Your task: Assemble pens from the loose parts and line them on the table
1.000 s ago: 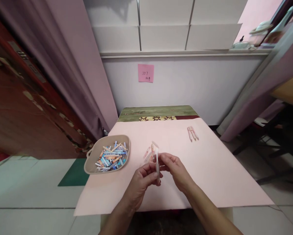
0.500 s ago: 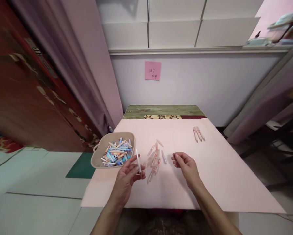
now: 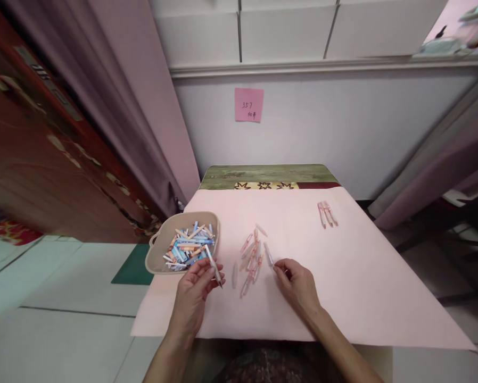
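Head view: left hand pinches a pen above the worktop, seemingly leaving room for right hand at a pale tube's near end, grip unclear.

Through the head view I have the left hand pinching a pen, its white end up and its point slanting down to the right, in front of the near corner of a beige basket. That basket holds a jumble of blue, orange and white pieces. My right hand has its fingertips at the near end of a bluish tube; I can't tell whether they grip it. Between my hands lies a loose heap of pinkish clear pieces. Three pens lie side by side near the pink tabletop's far right.
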Demonstrator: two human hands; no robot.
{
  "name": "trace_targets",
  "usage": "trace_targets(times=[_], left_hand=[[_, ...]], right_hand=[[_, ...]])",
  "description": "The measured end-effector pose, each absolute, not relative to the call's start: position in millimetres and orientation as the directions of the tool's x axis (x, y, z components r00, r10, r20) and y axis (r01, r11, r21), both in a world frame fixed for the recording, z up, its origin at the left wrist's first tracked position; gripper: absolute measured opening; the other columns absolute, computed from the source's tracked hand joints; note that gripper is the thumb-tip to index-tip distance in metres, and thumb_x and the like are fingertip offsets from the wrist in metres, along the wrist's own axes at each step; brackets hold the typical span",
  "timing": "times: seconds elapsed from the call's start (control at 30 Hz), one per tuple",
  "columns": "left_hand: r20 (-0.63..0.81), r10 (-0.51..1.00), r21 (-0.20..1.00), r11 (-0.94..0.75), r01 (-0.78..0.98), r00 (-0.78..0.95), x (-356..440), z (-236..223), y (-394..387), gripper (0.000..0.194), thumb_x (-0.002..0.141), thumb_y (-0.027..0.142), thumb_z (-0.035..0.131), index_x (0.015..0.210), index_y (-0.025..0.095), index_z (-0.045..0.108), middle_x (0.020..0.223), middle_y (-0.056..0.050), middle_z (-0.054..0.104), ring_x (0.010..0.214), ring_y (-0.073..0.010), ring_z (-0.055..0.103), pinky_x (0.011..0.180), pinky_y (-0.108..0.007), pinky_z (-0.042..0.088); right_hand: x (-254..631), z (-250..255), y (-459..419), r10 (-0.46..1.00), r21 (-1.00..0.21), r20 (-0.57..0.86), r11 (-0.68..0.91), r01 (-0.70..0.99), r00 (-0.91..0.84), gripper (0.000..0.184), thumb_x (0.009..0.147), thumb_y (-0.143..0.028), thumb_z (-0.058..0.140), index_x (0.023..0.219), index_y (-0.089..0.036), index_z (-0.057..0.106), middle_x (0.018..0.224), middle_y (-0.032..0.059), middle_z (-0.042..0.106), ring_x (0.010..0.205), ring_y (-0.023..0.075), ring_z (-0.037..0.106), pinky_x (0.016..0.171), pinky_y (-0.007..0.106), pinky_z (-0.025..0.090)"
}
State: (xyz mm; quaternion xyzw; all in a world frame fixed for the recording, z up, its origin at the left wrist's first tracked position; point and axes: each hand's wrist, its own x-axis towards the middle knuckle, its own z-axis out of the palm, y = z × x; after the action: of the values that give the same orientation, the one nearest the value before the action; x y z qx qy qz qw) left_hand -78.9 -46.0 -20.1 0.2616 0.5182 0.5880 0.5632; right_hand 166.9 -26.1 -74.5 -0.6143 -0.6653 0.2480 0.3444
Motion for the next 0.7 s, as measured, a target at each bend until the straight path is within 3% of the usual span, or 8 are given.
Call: trace_targets(times=[0.17,0.27,0.37,0.47,0.53,0.63,0.7], left_hand=[[-0.314,0.914,0.901,0.201,-0.385,-0.257,-77.4,-24.4,-43.1,0.038,0.065,0.028,0.08,0.095,0.013,0.062,0.083,-0.004,0.069,0.068,-0.0143,0.063,0.065,-0.029,0.054],[-0.315,0.915,0.901,0.206,-0.382,-0.25,-74.9,-23.8,-42.0,0.039,0.064,0.029,0.08,0.095,0.013,0.062,0.082,-0.004,0.069,0.067,-0.0143,0.063,0.064,-0.029,0.053],[-0.315,0.916,0.905,0.211,-0.37,-0.249,-73.4,-23.1,-42.6,0.039,0.064,0.029,0.08,0.095,0.013,0.062,0.082,-0.004,0.069,0.067,-0.0145,0.063,0.064,-0.028,0.053],[-0.324,0.91,0.907,0.222,-0.357,-0.258,-74.2,-25.0,-44.8,0.039,0.064,0.029,0.08,0.095,0.014,0.062,0.082,-0.004,0.069,0.067,-0.0144,0.062,0.065,-0.029,0.052],[-0.326,0.909,0.909,0.226,-0.35,-0.259,-75.2,-27.4,-46.4,0.039,0.065,0.03,0.079,0.096,0.014,0.062,0.082,-0.004,0.069,0.067,-0.0141,0.062,0.065,-0.029,0.052],[-0.323,0.914,0.912,0.231,-0.338,-0.247,-74.8,-31.1,-47.8,0.038,0.066,0.031,0.079,0.096,0.015,0.062,0.082,-0.004,0.069,0.066,-0.0139,0.062,0.066,-0.029,0.052],[-0.322,0.917,0.914,0.237,-0.329,-0.235,-72.0,-32.7,-48.1,0.037,0.066,0.032,0.078,0.095,0.015,0.062,0.082,-0.004,0.069,0.065,-0.014,0.062,0.065,-0.029,0.051]], right_hand=[[155.0,-79.5,-32.0,0.938,-0.649,0.263,0.346,0.678,-0.226,0.014,0.089,-0.021,0.052,0.092,-0.022,0.065,0.085,0.002,0.066,0.07,0.0144,0.061,0.065,0.024,0.044],[138.1,-79.0,-33.5,0.83,-0.446,0.314,0.558,0.699,-0.461,0.019,0.091,-0.015,0.05,0.099,-0.023,0.064,0.097,0.0036,0.066,0.08,0.0164,0.062,0.068,0.025,0.044],[122.7,-76.5,-29.4,0.689,-0.23,0.277,0.725,0.65,-0.67,0.015,0.09,-0.014,0.052,0.099,-0.021,0.062,0.103,0.0051,0.066,0.08,0.0184,0.06,0.068,0.029,0.044],[117.3,-75.0,-20.1,0.578,-0.148,0.217,0.816,0.558,-0.787,0.01,0.091,-0.016,0.054,0.096,-0.018,0.061,0.095,0.0057,0.066,0.079,0.0196,0.058,0.069,0.031,0.044],[119.0,-76.4,-12.9,0.528,-0.183,0.223,0.848,0.497,-0.82,0.011,0.092,-0.015,0.051,0.095,-0.018,0.062,0.092,0.0057,0.067,0.08,0.0192,0.059,0.07,0.031,0.044],[123.8,-81.3,-3.9,0.59,-0.44,0.349,0.789,0.429,-0.728,0.018,0.094,-0.017,0.047,0.1,-0.021,0.063,0.102,0.0049,0.067,0.086,0.0177,0.062,0.075,0.03,0.046],[125.5,-83.4,0.7,0.728,-0.636,0.418,0.661,0.397,-0.543,0.021,0.095,-0.021,0.046,0.105,-0.024,0.063,0.108,0.0048,0.066,0.091,0.0172,0.062,0.077,0.029,0.047]])
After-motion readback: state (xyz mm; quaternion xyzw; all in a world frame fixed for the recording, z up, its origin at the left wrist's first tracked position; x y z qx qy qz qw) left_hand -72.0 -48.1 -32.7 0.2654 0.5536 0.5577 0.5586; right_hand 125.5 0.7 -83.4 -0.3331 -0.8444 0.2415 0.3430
